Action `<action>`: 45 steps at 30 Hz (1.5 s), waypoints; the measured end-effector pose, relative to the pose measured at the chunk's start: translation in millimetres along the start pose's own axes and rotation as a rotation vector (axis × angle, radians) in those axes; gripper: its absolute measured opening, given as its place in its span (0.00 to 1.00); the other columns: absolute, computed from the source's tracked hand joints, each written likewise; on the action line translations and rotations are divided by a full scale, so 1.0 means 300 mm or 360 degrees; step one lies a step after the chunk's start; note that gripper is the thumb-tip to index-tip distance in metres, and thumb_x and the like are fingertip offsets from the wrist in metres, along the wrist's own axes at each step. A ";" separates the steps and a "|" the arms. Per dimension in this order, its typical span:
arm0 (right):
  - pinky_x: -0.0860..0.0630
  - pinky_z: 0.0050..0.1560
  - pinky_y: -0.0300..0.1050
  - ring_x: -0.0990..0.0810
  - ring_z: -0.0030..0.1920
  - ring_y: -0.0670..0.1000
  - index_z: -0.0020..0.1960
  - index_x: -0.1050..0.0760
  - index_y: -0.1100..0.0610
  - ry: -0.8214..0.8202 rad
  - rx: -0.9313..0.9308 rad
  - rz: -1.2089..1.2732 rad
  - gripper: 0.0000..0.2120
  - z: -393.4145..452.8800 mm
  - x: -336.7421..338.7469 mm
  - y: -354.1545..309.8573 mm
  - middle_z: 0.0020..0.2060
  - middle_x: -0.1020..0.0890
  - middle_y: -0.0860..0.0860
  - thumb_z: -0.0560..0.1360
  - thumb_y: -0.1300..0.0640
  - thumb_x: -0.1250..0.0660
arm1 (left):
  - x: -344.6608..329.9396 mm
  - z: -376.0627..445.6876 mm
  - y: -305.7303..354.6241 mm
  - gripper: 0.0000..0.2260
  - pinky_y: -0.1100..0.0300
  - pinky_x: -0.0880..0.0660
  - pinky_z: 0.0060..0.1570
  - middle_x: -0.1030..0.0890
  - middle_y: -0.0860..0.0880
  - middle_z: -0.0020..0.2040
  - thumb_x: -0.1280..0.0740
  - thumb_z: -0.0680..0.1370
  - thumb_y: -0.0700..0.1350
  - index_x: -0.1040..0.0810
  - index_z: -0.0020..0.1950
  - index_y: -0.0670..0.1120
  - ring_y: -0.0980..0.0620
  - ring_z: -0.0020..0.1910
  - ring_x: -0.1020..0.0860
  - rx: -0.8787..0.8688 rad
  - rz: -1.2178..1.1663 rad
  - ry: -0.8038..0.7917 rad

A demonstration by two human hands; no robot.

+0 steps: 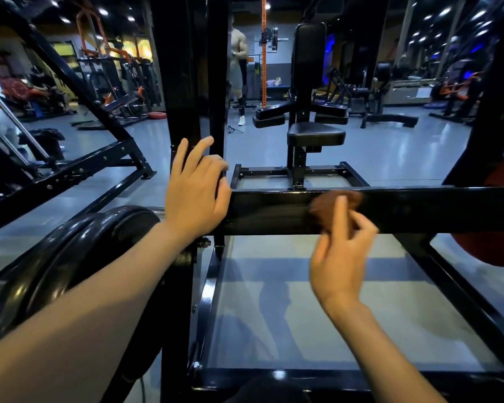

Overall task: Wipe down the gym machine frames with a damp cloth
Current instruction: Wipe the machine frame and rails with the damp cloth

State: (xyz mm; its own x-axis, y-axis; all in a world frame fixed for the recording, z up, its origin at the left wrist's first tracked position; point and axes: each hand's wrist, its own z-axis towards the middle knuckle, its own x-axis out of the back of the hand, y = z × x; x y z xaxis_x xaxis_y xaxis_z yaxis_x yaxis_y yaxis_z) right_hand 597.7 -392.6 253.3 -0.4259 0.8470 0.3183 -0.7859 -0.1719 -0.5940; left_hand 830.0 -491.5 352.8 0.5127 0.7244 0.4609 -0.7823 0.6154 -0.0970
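Head view: my right hand pinches a brown cloth against the front face of the black crossbar, about mid-span. My left hand, fingers loosely spread, braces at the bar's left end by the upright post. Best to keep pressure flat, stroke along the bar, then cover its top edge.

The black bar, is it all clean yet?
Not yet. The right hand pinches a blurred brown cloth against the middle of the horizontal black metal bar. The left hand braces the bar's left end. Finished parts cannot be told; the uprights look untouched.
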 end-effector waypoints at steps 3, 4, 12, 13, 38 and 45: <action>0.19 0.58 0.54 0.29 0.67 0.60 0.82 0.40 0.51 -0.0350 0.0349 -0.0185 0.36 -0.003 0.018 -0.004 0.71 0.38 0.53 0.78 0.62 0.30 | -0.038 -0.010 0.146 0.07 0.45 0.44 0.79 0.19 0.48 0.53 0.35 0.78 0.38 0.21 0.55 0.43 0.47 0.67 0.25 0.0278 -0.0276 0.0158; 0.18 0.55 0.54 0.28 0.66 0.59 0.82 0.39 0.49 -0.0402 0.0352 -0.0213 0.36 0.001 0.044 0.021 0.71 0.37 0.52 0.78 0.61 0.29 | -0.052 -0.016 0.204 0.07 0.46 0.38 0.76 0.20 0.48 0.52 0.34 0.77 0.37 0.21 0.55 0.43 0.47 0.62 0.24 0.0328 -0.0363 0.0212; 0.31 0.45 0.23 0.26 0.49 0.32 0.73 0.28 0.47 -0.0458 -0.0393 0.0305 0.24 0.024 0.281 0.146 0.58 0.27 0.54 0.81 0.65 0.36 | -0.132 -0.092 0.651 0.06 0.51 0.27 0.33 0.25 0.52 0.29 0.37 0.78 0.43 0.24 0.42 0.50 0.50 0.30 0.26 0.1175 -0.1389 -0.0302; 0.31 0.46 0.24 0.26 0.50 0.32 0.71 0.28 0.44 -0.0580 -0.0378 0.0275 0.23 0.037 0.301 0.155 0.57 0.26 0.51 0.81 0.64 0.35 | -0.151 -0.111 0.690 0.07 0.50 0.26 0.34 0.22 0.52 0.30 0.37 0.78 0.44 0.24 0.41 0.50 0.49 0.31 0.25 0.1321 -0.1475 -0.0404; 0.19 0.58 0.50 0.12 0.48 0.50 0.54 0.15 0.55 -0.1227 -0.1235 0.0627 0.12 0.032 0.331 0.193 0.45 0.11 0.49 0.81 0.47 0.32 | -0.260 -0.247 0.718 0.09 0.45 0.21 0.63 0.14 0.45 0.56 0.34 0.83 0.46 0.22 0.63 0.48 0.45 0.57 0.16 0.2441 -0.2359 -0.1043; 0.15 0.51 0.54 0.13 0.44 0.49 0.51 0.16 0.50 -0.0728 -0.1075 0.0563 0.05 0.012 0.309 0.190 0.40 0.12 0.47 0.79 0.50 0.28 | -0.253 -0.263 0.731 0.23 0.58 0.22 0.60 0.17 0.49 0.61 0.29 0.79 0.58 0.26 0.70 0.48 0.53 0.57 0.18 0.2288 -0.2149 -0.1325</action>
State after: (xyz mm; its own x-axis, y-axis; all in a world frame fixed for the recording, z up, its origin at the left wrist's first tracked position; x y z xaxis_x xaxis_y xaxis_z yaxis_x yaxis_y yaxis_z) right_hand 511.9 -325.8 251.7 -0.8447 0.4917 0.2114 -0.2034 0.0704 -0.9766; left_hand 647.5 -387.1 226.9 0.9241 -0.3612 -0.1249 -0.0274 -0.3886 0.9210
